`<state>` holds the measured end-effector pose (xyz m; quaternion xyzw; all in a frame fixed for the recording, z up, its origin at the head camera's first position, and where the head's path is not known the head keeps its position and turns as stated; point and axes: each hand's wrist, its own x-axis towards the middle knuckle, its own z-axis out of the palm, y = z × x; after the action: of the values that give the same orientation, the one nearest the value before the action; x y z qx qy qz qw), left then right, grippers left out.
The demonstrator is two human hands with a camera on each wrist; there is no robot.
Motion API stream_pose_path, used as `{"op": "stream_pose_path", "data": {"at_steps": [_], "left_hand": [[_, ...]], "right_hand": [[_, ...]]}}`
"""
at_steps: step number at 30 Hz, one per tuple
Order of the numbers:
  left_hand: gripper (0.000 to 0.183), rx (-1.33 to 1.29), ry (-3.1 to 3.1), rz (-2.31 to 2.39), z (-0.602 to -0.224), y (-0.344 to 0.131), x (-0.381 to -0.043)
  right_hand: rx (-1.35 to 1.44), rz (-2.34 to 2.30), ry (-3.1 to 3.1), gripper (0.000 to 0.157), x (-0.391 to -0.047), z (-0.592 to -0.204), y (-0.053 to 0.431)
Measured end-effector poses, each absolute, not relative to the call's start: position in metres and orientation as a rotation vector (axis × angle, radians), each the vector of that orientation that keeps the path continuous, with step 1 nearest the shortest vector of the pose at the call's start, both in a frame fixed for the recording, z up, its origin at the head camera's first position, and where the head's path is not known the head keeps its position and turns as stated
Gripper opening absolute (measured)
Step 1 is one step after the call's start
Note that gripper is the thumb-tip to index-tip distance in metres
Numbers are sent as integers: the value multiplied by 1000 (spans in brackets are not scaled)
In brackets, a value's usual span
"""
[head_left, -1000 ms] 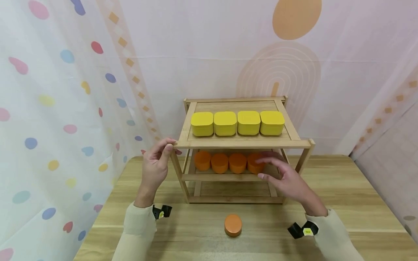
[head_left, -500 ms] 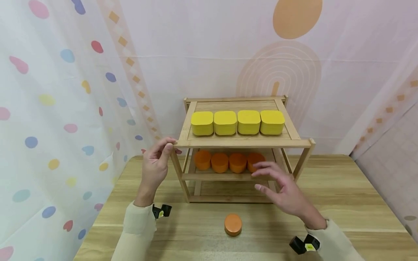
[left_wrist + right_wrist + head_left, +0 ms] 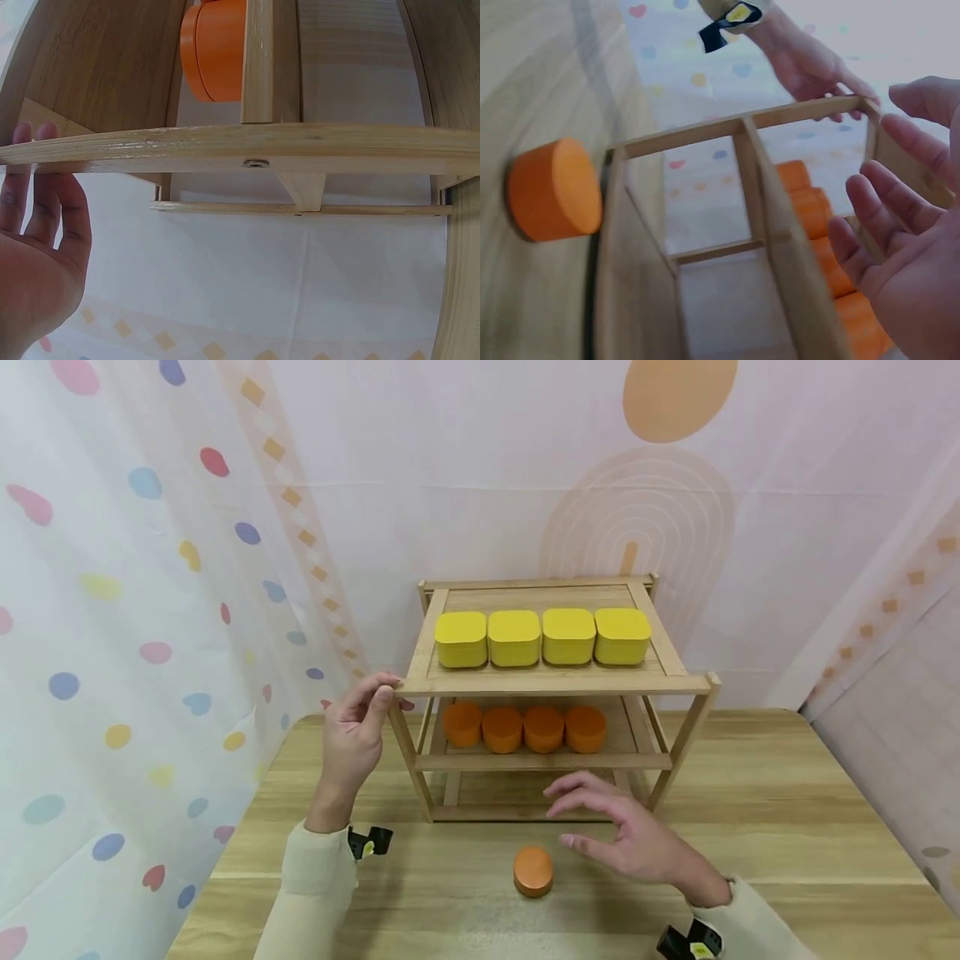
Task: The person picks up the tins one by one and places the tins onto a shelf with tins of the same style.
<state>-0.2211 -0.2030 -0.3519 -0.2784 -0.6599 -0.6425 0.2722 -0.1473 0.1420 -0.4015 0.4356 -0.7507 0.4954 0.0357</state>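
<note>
My left hand (image 3: pixel 351 743) holds the front left corner of a three-tier wooden shelf (image 3: pixel 555 686); in the left wrist view its fingers (image 3: pixel 73 214) curl round the edge of the frame. On the table in front of the shelf is one round orange container (image 3: pixel 533 872). Just right of it hovers my right hand (image 3: pixel 630 835), holding nothing, with fingers spread and slightly bent. Several similar orange containers (image 3: pixel 543 730) form a row on the middle tier. A row of yellow rounded-square containers (image 3: pixel 567 637) stands on the top tier.
The shelf stands towards the back of a wood-grain table (image 3: pixel 765 827). Behind it and to the left hang patterned curtains (image 3: pixel 480 527). The middle rail (image 3: pixel 543 762) runs across below the orange row.
My right hand has drawn back from the right end of the middle tier, down and towards the lone orange container. My left hand stays on the shelf corner.
</note>
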Motion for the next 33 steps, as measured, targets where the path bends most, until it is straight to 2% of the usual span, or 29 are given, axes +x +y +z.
{"op": "stream_pose_path", "data": {"at_steps": [22,33], "left_hand": [[23,-749,-1784,-1735,-350,-202,-219],[18,-742,-1786,-1735,-351,-202,-219]], "right_hand": [[1385,1652,-2426,20,-158,-450,133],[1435,1791,-2473,25,-166,-472,130]]}}
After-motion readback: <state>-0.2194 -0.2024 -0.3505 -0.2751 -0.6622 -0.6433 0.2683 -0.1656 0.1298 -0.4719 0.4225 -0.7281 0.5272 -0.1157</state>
